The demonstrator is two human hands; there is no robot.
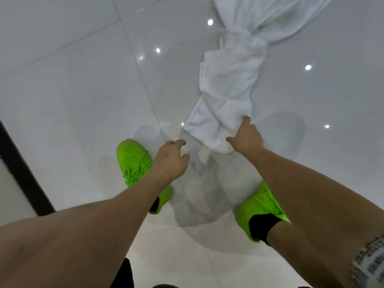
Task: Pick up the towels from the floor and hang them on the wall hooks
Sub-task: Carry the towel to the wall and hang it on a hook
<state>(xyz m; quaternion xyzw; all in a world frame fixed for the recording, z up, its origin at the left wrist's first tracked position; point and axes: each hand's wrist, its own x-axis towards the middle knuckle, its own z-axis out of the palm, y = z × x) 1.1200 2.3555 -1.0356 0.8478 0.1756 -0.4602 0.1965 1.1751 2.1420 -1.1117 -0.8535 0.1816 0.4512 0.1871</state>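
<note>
Your arms are bare; you wear neon-green laced shoes [137, 163] with black socks [262, 227] and a patterned hem [367, 260].

Neon-green shoes [137, 163] on glossy white tiles [72, 80] (black strip [22, 173] left).
</note>
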